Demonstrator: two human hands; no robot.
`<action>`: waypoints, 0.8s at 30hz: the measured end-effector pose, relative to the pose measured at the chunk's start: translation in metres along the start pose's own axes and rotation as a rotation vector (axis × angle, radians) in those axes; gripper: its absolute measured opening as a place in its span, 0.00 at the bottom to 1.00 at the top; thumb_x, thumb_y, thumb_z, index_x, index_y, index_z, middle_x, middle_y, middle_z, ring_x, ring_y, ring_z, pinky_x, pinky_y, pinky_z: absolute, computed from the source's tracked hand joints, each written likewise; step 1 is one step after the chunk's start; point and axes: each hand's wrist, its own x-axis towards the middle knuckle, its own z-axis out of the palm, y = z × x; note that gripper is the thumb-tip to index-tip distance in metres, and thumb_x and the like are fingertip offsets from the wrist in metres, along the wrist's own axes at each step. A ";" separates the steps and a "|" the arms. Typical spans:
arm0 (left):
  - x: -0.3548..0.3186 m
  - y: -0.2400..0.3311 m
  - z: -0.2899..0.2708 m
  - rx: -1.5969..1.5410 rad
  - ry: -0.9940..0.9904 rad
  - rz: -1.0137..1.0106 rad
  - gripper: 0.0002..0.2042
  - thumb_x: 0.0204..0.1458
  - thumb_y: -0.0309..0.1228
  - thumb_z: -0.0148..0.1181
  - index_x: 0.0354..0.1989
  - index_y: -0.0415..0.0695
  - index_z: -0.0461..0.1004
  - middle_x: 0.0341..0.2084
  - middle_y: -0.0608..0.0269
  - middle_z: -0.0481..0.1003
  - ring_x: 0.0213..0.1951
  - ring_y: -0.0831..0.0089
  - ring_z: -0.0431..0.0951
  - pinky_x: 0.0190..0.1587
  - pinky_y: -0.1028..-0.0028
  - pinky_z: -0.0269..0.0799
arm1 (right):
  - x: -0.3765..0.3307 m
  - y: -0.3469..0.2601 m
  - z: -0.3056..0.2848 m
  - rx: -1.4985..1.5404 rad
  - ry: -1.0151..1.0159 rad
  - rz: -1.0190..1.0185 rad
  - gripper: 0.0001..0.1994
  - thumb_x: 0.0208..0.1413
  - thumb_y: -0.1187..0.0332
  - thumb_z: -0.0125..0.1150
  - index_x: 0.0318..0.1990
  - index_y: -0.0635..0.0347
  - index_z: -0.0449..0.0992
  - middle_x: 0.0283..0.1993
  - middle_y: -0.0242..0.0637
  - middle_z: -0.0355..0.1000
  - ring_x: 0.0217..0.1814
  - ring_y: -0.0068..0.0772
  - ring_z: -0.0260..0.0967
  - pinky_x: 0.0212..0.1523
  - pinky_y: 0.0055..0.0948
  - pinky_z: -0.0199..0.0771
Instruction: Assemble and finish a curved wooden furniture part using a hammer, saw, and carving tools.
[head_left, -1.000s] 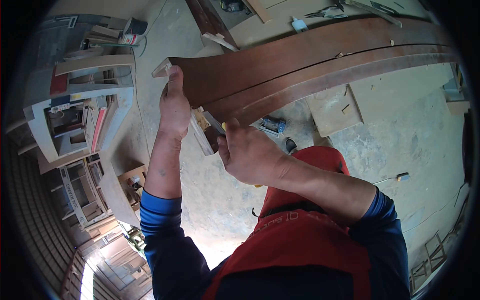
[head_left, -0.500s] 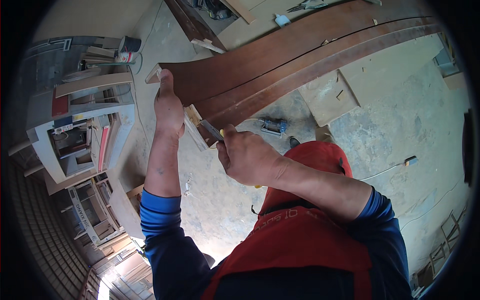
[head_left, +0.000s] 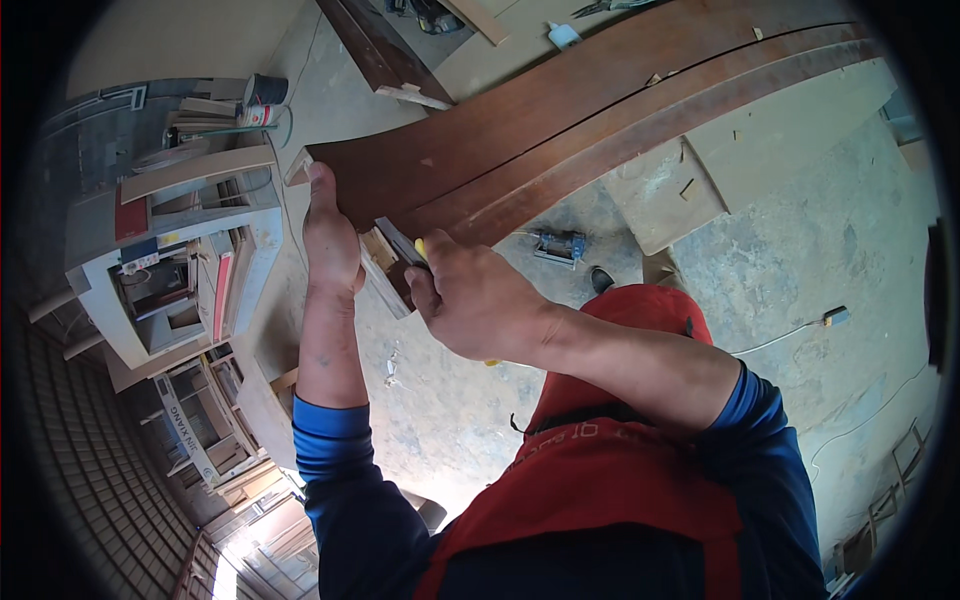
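A long, curved reddish-brown wooden panel (head_left: 520,130) stretches from the far right to my hands, with a dark groove along it. My left hand (head_left: 332,235) is closed round its near left end, thumb up against the pale cut edge. In my right hand (head_left: 485,300) is a utility knife (head_left: 400,240) with yellow parts on its handle and a flat grey blade. The blade lies along the raw wooden end (head_left: 385,262) of the panel, just right of my left hand. The fingers of my right hand hide most of the handle.
A blue power tool (head_left: 560,247) lies on the floor beyond my right hand. A white bottle (head_left: 563,36) stands past the panel. Machine frames and wood scraps (head_left: 195,250) crowd the left. A cable with a plug (head_left: 835,316) runs along the floor at right.
My right hand and the knife have slid a little up and left along the panel's end. A small light chip now shows on the panel. My left hand keeps its hold.
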 end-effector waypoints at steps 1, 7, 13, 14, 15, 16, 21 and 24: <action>0.001 -0.001 -0.001 0.019 -0.003 0.020 0.33 0.75 0.52 0.37 0.71 0.32 0.62 0.65 0.54 0.71 0.64 0.67 0.72 0.69 0.70 0.64 | 0.001 0.002 0.001 0.001 -0.006 0.001 0.14 0.71 0.65 0.51 0.44 0.72 0.67 0.27 0.60 0.74 0.31 0.63 0.79 0.35 0.50 0.78; 0.000 0.000 -0.002 0.010 -0.009 0.043 0.33 0.75 0.52 0.37 0.71 0.31 0.61 0.66 0.53 0.70 0.65 0.67 0.72 0.70 0.69 0.63 | 0.002 -0.002 0.004 -0.058 -0.083 0.052 0.15 0.71 0.65 0.49 0.46 0.73 0.67 0.27 0.59 0.75 0.30 0.60 0.80 0.35 0.47 0.81; 0.007 -0.011 -0.007 0.043 0.020 0.092 0.34 0.75 0.52 0.35 0.74 0.30 0.56 0.72 0.51 0.63 0.70 0.67 0.65 0.73 0.70 0.58 | 0.008 -0.002 0.003 -0.120 -0.084 0.054 0.15 0.71 0.65 0.48 0.46 0.74 0.67 0.28 0.59 0.75 0.30 0.58 0.80 0.34 0.47 0.81; 0.009 -0.012 -0.009 0.041 0.019 0.090 0.34 0.75 0.52 0.35 0.74 0.30 0.56 0.72 0.51 0.63 0.70 0.67 0.65 0.73 0.70 0.58 | 0.009 -0.002 0.002 -0.132 -0.091 0.043 0.15 0.71 0.65 0.48 0.46 0.74 0.67 0.28 0.59 0.75 0.31 0.58 0.81 0.35 0.47 0.81; 0.010 -0.013 -0.010 0.024 -0.003 0.092 0.35 0.75 0.51 0.35 0.74 0.30 0.55 0.73 0.51 0.61 0.71 0.67 0.64 0.74 0.70 0.57 | 0.009 -0.002 0.001 -0.144 -0.098 0.031 0.15 0.71 0.65 0.48 0.46 0.74 0.67 0.28 0.59 0.75 0.31 0.58 0.81 0.35 0.47 0.81; 0.012 -0.013 -0.011 0.006 -0.024 0.094 0.35 0.75 0.51 0.34 0.75 0.30 0.54 0.73 0.51 0.60 0.72 0.66 0.63 0.74 0.70 0.55 | 0.010 -0.002 0.001 -0.155 -0.105 0.020 0.15 0.71 0.65 0.48 0.46 0.74 0.67 0.28 0.59 0.75 0.31 0.58 0.81 0.35 0.47 0.81; 0.007 -0.008 -0.008 -0.025 -0.021 0.058 0.35 0.75 0.51 0.33 0.76 0.30 0.52 0.75 0.51 0.58 0.73 0.66 0.61 0.75 0.69 0.54 | 0.011 0.000 0.002 -0.126 -0.095 0.007 0.15 0.71 0.65 0.48 0.44 0.74 0.67 0.28 0.59 0.76 0.31 0.57 0.81 0.35 0.46 0.82; 0.010 -0.013 -0.011 -0.003 -0.037 0.071 0.35 0.75 0.51 0.33 0.76 0.30 0.52 0.75 0.51 0.58 0.73 0.66 0.61 0.75 0.69 0.54 | 0.013 -0.001 0.000 -0.134 -0.098 0.022 0.15 0.71 0.65 0.49 0.43 0.75 0.67 0.27 0.58 0.75 0.30 0.56 0.81 0.34 0.46 0.82</action>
